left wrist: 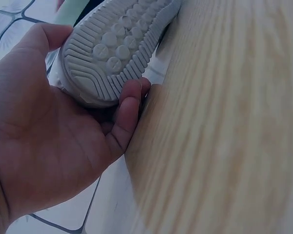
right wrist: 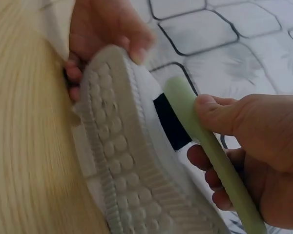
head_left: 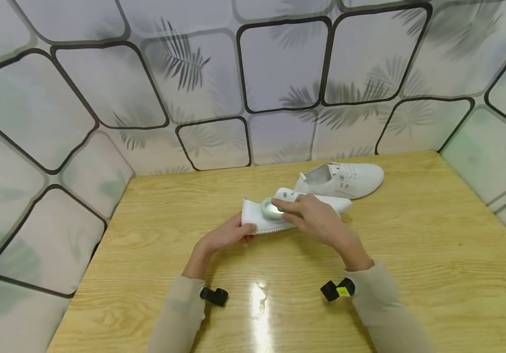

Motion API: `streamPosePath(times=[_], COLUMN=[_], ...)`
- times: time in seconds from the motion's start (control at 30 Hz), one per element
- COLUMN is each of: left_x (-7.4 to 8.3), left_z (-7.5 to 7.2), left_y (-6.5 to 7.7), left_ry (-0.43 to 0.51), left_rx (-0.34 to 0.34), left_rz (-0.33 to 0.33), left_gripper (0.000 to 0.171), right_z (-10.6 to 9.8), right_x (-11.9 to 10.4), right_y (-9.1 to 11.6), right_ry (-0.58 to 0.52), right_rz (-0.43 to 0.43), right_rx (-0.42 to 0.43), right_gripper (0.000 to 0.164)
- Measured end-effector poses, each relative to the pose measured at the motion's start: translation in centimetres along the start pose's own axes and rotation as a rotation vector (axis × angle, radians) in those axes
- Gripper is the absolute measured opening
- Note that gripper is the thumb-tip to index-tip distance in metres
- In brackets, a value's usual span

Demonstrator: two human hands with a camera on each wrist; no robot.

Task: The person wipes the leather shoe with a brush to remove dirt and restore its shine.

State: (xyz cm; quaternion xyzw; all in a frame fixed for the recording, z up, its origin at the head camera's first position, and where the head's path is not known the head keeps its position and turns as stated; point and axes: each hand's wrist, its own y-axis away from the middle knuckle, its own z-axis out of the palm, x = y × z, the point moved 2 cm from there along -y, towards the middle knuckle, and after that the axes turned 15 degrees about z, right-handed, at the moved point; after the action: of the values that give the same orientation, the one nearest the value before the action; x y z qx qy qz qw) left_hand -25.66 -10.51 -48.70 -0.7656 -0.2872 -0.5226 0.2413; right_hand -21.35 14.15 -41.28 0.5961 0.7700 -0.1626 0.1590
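A white lace-up shoe [head_left: 253, 215] is tilted on its side, its ridged sole [left wrist: 119, 46] toward the person. My left hand [head_left: 226, 234] grips its heel end, thumb on the upper side and fingers curled beneath. In my right hand [head_left: 316, 218] is a pale green brush [right wrist: 217, 161]; the thumb [right wrist: 212, 109] presses one side of its handle and the fingers curl around the other. The brush's round head [head_left: 271, 208] lies against the shoe's side, with a dark layer [right wrist: 172, 122] between head and shoe. The right hand hides part of the shoe in the head view.
Another white shoe [head_left: 359, 179], upright with small red marks, stands just behind the held one. Both are on a wooden table [head_left: 156, 211], with patterned cloth walls [head_left: 217, 88] at its back and sides. A black wrist camera [head_left: 214, 296] is strapped at the left cuff.
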Motion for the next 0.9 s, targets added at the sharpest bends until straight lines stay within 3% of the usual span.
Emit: streamPosePath(times=[0.07, 0.13, 0.23, 0.37, 0.5, 0.6, 0.8, 0.9], left_x=[0.0, 0.1, 0.1, 0.0, 0.2, 0.2, 0.0, 0.0], left_z=[0.0, 0.0, 0.0, -0.1, -0.2, -0.2, -0.1, 0.1], left_y=[0.0, 0.0, 0.1, 0.2, 0.2, 0.2, 0.1, 0.0], left_ry=[0.002, 0.004, 0.012, 0.013, 0.004, 0.0, 0.002, 0.007], left_rx=[-0.003, -0.004, -0.005, -0.009, -0.019, -0.013, -0.012, -0.028], left_rz=[0.013, 0.016, 0.009, -0.001, -0.006, -0.01, 0.023, 0.052], left_gripper=[0.04, 0.04, 0.038, 0.035, 0.035, 0.035, 0.04, 0.044], right_z=[0.6, 0.1, -2.1, -5.3, -6.2, -4.8, 0.8, 2.6], right_x=[-0.8, -0.2, 2.7, 7.3, 8.9, 7.0, -0.2, -2.5], right_y=[-0.4, -0.4, 0.3, 2.1, 3.1, 2.0, -0.5, -0.7], right_ry=[0.009, -0.003, -0.08, -0.174, -0.169, -0.157, 0.014, 0.052], right_rz=[-0.015, -0.022, -0.001, 0.106, 0.161, 0.119, -0.006, -0.031], right_rx=[0.003, 0.008, -0.031, -0.069, -0.069, -0.051, 0.045, 0.075], right_gripper=[0.043, 0.042, 0.041, 0.041, 0.042, 0.041, 0.043, 0.043])
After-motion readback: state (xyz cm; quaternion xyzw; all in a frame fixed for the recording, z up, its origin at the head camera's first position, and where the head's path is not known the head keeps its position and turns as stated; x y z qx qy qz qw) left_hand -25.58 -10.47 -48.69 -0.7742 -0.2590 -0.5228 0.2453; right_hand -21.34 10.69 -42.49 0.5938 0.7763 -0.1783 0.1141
